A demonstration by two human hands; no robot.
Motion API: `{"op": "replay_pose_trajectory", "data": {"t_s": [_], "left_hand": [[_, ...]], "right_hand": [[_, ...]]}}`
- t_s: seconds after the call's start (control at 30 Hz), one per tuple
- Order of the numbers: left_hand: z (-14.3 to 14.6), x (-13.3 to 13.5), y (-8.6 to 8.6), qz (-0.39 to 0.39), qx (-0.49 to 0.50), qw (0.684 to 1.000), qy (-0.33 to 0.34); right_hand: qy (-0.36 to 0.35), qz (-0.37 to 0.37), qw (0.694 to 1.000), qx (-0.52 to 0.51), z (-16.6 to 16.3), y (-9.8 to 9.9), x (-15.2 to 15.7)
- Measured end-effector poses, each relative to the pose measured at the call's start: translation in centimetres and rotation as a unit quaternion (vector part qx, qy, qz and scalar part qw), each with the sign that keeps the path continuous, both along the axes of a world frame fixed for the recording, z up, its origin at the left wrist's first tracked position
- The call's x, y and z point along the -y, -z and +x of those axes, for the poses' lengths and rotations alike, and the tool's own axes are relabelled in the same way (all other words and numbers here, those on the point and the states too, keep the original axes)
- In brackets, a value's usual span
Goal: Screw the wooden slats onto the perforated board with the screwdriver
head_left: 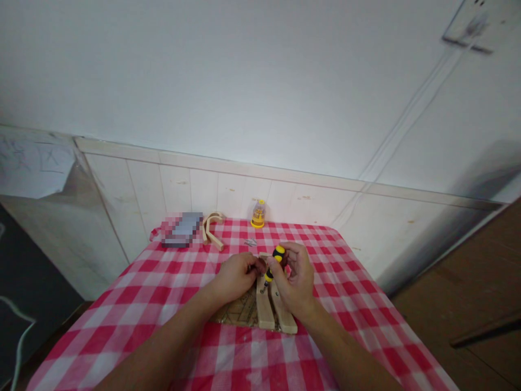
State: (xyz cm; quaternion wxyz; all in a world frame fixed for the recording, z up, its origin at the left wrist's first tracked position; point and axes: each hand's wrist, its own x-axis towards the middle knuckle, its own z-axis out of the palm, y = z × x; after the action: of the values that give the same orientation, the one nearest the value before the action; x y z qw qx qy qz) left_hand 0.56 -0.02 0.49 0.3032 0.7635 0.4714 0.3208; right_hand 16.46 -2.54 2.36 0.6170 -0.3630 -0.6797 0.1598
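My right hand (pixel 298 274) is closed around a yellow and black screwdriver (pixel 279 254), which tilts with its tip down at a hole in a pale wooden piece (pixel 266 315). A second wooden piece (pixel 287 321) lies close on its right, partly under my right hand. My left hand (pixel 239 276) has its fingers bent together at the far part of the left wooden piece; whether they pinch something small there is hidden. Under both pieces lies a brown sheet with dark line drawings (pixel 234 311), its surface shiny.
At the back of the checked tablecloth (pixel 228 358) stand a yellow bit case (pixel 258 213), curved wooden pieces (pixel 211 231) and a blurred flat device (pixel 183 229). Small metal pieces (pixel 250 242) lie in front of the case. A white wall with panelling (pixel 232 190) borders the table's far edge.
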Motion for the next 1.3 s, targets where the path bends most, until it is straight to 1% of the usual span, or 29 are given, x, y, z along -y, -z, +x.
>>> {"op": "replay_pose_trajectory", "data": {"t_s": [0.1, 0.33, 0.7, 0.9, 1.13, 1.3], "left_hand": [[0.0, 0.0, 0.0, 0.000, -0.003, 1.000, -0.003], [0.1, 0.1, -0.1, 0.009, 0.009, 1.000, 0.000], [0.0, 0.1, -0.1, 0.012, 0.008, 1.000, 0.006], [0.0, 0.1, 0.0, 0.010, 0.002, 1.000, 0.004], [0.1, 0.1, -0.1, 0.009, 0.008, 1.000, 0.003], [0.1, 0.2, -0.1, 0.009, 0.012, 1.000, 0.000]], "right_hand": [[-0.013, -0.003, 1.000, 0.007, 0.3, 0.2, -0.1], [-0.068, -0.013, 0.996, 0.047, 1.2, 0.7, -0.5], [-0.112, -0.021, 0.992, 0.046, 1.3, 0.1, -0.1], [-0.109, -0.036, 0.992, 0.045, 1.5, 0.1, -0.3], [-0.064, -0.008, 0.996, 0.063, 1.5, 0.1, -0.3], [-0.058, -0.006, 0.996, 0.061, 1.4, 0.1, -0.3]]}}
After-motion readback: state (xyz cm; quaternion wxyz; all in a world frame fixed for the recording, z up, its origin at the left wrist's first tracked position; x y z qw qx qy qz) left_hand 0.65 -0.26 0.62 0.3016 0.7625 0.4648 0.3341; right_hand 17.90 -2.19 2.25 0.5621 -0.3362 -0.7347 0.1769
